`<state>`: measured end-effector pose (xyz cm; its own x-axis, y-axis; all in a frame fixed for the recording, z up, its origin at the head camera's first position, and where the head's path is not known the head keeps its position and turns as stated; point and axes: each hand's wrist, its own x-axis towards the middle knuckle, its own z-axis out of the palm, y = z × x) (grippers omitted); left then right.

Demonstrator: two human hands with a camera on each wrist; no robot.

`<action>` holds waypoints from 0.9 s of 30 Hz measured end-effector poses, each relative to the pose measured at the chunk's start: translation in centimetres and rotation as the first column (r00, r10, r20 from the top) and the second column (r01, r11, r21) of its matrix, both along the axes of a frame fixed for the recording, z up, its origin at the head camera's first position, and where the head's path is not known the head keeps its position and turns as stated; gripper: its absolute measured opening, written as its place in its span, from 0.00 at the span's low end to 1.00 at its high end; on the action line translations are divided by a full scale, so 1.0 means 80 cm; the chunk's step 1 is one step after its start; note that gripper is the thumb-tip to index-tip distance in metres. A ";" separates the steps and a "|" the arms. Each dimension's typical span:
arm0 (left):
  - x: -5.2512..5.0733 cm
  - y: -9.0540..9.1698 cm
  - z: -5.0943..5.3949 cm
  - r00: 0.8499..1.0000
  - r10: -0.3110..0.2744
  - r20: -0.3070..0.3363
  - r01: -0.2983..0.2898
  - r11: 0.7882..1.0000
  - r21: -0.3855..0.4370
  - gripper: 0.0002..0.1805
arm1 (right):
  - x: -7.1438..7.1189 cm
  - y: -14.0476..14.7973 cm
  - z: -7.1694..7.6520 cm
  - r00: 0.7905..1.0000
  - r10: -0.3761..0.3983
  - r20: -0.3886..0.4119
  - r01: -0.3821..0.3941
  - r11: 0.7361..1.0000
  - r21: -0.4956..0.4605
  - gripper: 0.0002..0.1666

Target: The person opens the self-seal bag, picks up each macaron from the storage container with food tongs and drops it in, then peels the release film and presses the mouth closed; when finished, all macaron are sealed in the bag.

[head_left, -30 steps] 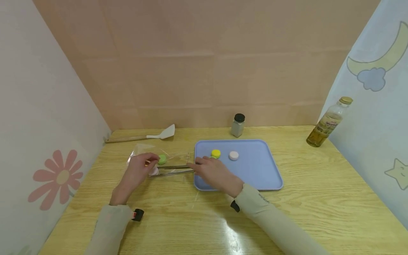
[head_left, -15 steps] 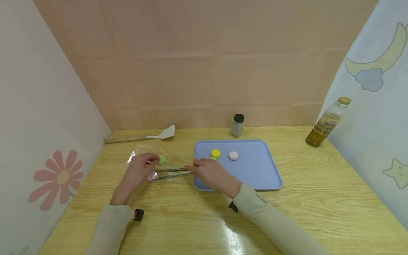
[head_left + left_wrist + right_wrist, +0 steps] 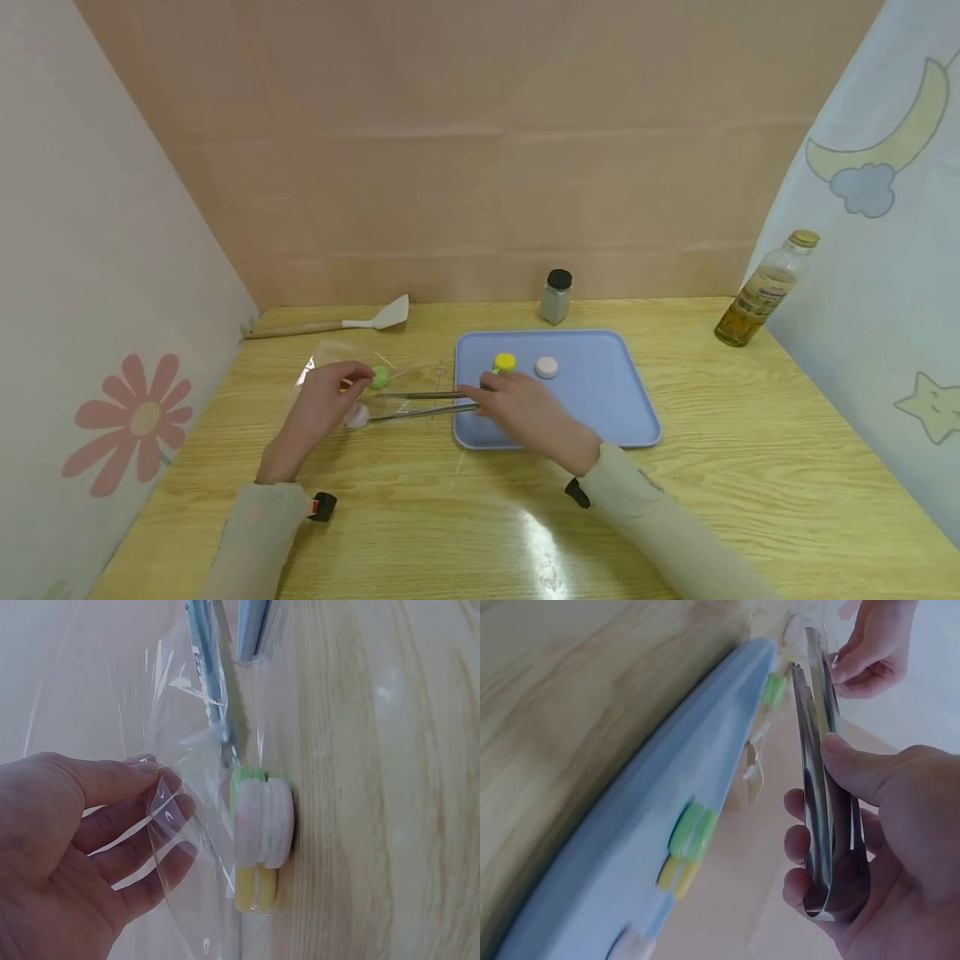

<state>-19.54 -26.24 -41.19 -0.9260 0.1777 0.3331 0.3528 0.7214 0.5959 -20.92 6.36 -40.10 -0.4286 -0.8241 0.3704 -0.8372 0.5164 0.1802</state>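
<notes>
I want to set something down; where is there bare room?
Free: the wooden tabletop right of the blue rectangular tray, short of the transparent, yellow-capped bottle; also the tray's right end. Crowded: left of the tray, where the left hand, clear plastic bag and silver metal tongs gather.

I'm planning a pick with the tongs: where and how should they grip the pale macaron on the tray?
Likely its rim, front and back, with the tongs coming from the right: the pale macaron is round and lies flat on the tray, and the yellow macaron sits to its left.
</notes>
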 end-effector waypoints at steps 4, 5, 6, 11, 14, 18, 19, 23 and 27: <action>0.000 -0.001 0.002 1.000 -0.005 -0.007 0.005 1.000 -0.004 0.06 | 0.005 0.019 0.008 1.000 -0.030 0.000 0.030 1.000 -0.001 0.25; 0.001 -0.001 0.002 1.000 -0.003 -0.009 0.003 1.000 -0.004 0.06 | 0.007 0.024 0.010 0.999 -0.039 0.010 0.039 0.999 -0.005 0.25; 0.001 0.000 0.003 1.000 -0.003 -0.011 0.003 1.000 -0.005 0.06 | 0.009 0.030 0.011 0.999 -0.048 0.019 0.048 0.999 -0.014 0.25; 0.001 0.001 0.004 1.000 -0.004 -0.010 0.004 1.000 -0.008 0.06 | 0.019 0.059 0.013 0.994 -0.073 0.086 0.081 0.993 -0.088 0.25; 0.002 0.001 0.003 1.000 -0.008 -0.008 0.007 1.000 -0.006 0.06 | 0.025 0.077 0.010 0.990 -0.085 0.114 0.102 0.984 -0.149 0.26; 0.001 0.001 0.003 1.000 -0.007 -0.013 0.007 1.000 -0.005 0.06 | 0.033 0.099 0.007 0.987 -0.110 0.115 0.132 0.969 -0.210 0.27; 0.001 0.001 0.003 1.000 -0.005 -0.013 0.005 1.000 -0.006 0.05 | 0.035 0.104 0.007 0.987 -0.115 0.111 0.137 0.966 -0.219 0.27; 0.000 0.001 0.004 1.000 -0.004 -0.001 0.004 1.000 -0.005 0.06 | 0.045 0.127 0.007 0.983 -0.155 0.098 0.173 0.958 -0.229 0.28; 0.002 0.001 0.005 1.000 -0.006 0.002 0.006 1.000 -0.004 0.06 | 0.054 0.151 0.008 0.976 -0.197 0.095 0.215 0.948 -0.235 0.29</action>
